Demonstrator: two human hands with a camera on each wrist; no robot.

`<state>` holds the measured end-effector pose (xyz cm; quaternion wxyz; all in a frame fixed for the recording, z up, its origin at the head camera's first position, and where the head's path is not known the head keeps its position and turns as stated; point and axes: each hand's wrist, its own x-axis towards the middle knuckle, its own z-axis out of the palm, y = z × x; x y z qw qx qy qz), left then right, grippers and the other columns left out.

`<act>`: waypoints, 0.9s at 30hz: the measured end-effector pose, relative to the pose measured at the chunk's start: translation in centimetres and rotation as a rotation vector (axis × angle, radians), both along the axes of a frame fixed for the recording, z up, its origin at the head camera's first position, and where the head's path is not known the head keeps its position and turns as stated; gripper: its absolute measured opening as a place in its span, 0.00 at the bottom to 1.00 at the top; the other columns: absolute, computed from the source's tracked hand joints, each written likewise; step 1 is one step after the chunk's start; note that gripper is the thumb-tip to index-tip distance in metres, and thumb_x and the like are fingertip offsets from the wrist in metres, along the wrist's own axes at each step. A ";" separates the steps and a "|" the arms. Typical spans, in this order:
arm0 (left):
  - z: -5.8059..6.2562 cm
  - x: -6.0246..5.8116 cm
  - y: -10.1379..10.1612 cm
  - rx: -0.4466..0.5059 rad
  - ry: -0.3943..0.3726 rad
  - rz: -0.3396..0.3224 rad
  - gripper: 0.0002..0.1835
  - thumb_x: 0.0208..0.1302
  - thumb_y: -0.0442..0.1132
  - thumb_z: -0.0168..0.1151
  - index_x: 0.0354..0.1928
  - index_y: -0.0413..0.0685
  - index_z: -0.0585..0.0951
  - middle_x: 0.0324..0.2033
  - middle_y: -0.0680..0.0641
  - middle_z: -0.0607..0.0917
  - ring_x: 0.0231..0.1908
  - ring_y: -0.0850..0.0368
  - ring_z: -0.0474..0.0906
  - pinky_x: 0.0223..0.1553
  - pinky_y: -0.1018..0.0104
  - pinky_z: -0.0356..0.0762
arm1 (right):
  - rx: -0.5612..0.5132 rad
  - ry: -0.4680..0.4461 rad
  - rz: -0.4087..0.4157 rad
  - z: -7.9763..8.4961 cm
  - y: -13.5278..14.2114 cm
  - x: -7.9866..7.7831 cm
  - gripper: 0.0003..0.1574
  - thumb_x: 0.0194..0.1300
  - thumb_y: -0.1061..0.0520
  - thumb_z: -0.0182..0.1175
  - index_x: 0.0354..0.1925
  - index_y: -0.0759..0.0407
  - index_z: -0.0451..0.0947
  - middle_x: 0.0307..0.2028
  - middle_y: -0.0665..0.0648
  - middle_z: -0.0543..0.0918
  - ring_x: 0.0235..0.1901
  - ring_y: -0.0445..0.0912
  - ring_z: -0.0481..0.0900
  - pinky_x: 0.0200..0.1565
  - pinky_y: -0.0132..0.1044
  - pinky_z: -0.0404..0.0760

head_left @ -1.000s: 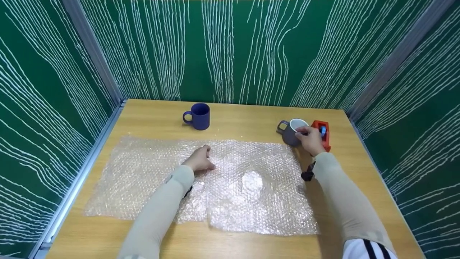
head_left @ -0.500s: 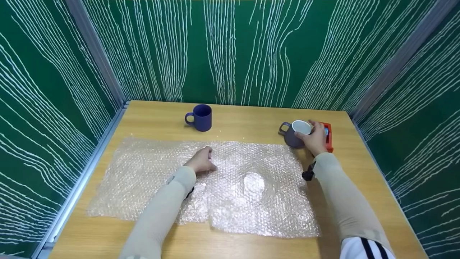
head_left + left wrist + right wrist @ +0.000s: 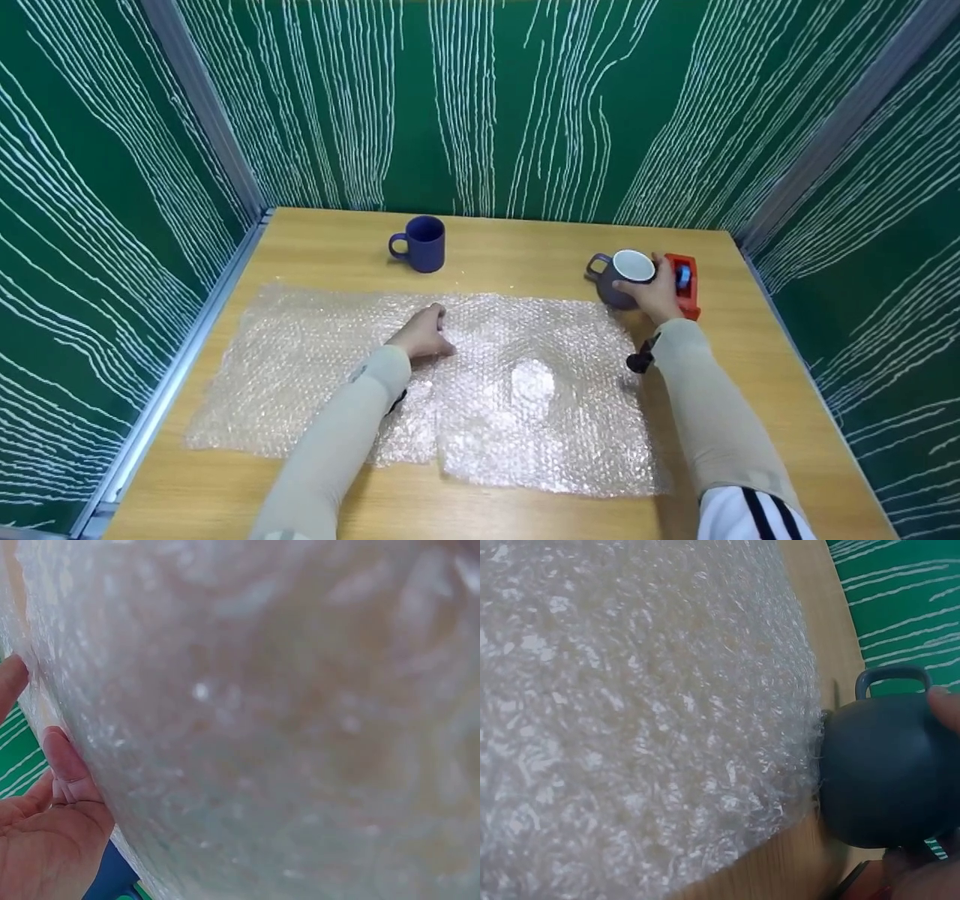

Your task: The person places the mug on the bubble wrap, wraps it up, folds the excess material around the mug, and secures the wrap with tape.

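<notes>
Grey mug [image 3: 613,292], one, pale inside: at the right rear of the tabletop [image 3: 517,251], just beyond the far right corner of the bubble wrap; mouth upward, long axis upright or nearly so, handle pointing left and slightly rearward; whether the base touches the wood cannot be told. Right hand [image 3: 652,290]: gripping this mug from its right side, thumb at the near side of the rim, fingers round the far side. Bubble wrap [image 3: 540,442], clear: spread flat across the middle of the tabletop, long axis left to right, a seam running front to back near its centre; one sheet or two, cannot be told. Left hand [image 3: 421,335]: laid on the wrap near that seam, thumb and fingers well parted, gripping nothing, fingertips toward the rear. Tape dispenser [image 3: 690,301], red, with a blue roll [image 3: 683,277]: just beside the right hand, on its right, long axis roughly front to back. Blue mug [image 3: 426,251], dark: upright near the rear edge, behind the wrap, handle pointing left, well apart from the grey mug. Sleeves [image 3: 311,465], pale, on both forearms; white cloth with black stripes [image 3: 724,517] above the right one. Surround: green panels [image 3: 411,150] with wavy white lines, metal posts [image 3: 202,105] at the corners.
</notes>
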<state>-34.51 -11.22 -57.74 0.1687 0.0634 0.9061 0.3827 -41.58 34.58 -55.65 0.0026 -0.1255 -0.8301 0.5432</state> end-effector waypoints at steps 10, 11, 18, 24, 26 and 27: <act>0.4 0.5 -0.1 0.003 -0.008 -0.006 0.43 0.56 0.34 0.81 0.71 0.36 0.70 0.52 0.42 0.79 0.50 0.49 0.77 0.57 0.56 0.81 | -0.044 -0.040 0.000 -0.4 0.1 -0.2 0.70 0.67 0.59 0.77 0.87 0.57 0.40 0.86 0.67 0.53 0.85 0.61 0.52 0.86 0.59 0.52; 0.5 0.5 0.0 0.002 -0.006 -0.005 0.43 0.56 0.34 0.81 0.72 0.36 0.70 0.52 0.42 0.79 0.50 0.50 0.77 0.57 0.56 0.81 | -0.050 -0.051 -0.004 -0.4 0.1 -0.1 0.70 0.67 0.58 0.77 0.87 0.56 0.39 0.86 0.66 0.52 0.85 0.61 0.52 0.86 0.59 0.52; 0.4 0.3 0.1 0.009 0.009 -0.004 0.41 0.55 0.34 0.81 0.70 0.36 0.71 0.53 0.41 0.80 0.50 0.48 0.78 0.60 0.52 0.80 | -0.065 -0.091 -0.042 -0.5 -0.1 -0.4 0.73 0.66 0.55 0.79 0.88 0.52 0.38 0.87 0.64 0.52 0.85 0.61 0.52 0.86 0.60 0.52; 0.3 0.2 0.0 0.008 0.016 0.003 0.41 0.56 0.34 0.81 0.70 0.36 0.72 0.56 0.38 0.83 0.54 0.45 0.79 0.65 0.49 0.80 | -0.093 -0.106 -0.066 1.2 -1.4 0.9 0.70 0.68 0.56 0.77 0.88 0.50 0.39 0.88 0.62 0.50 0.86 0.60 0.51 0.86 0.60 0.50; 0.2 0.2 0.0 0.012 0.017 0.003 0.40 0.55 0.34 0.81 0.69 0.36 0.72 0.56 0.38 0.83 0.54 0.44 0.80 0.65 0.48 0.80 | -0.085 -0.108 -0.068 0.9 -1.3 0.8 0.71 0.67 0.55 0.78 0.88 0.50 0.39 0.88 0.62 0.51 0.86 0.60 0.51 0.86 0.60 0.51; 0.2 0.2 0.0 0.011 0.018 0.000 0.40 0.55 0.34 0.81 0.69 0.36 0.73 0.56 0.38 0.83 0.54 0.45 0.80 0.65 0.49 0.80 | -0.078 -0.107 -0.070 0.8 -1.3 0.7 0.71 0.66 0.55 0.79 0.88 0.50 0.40 0.87 0.62 0.51 0.86 0.60 0.51 0.86 0.60 0.51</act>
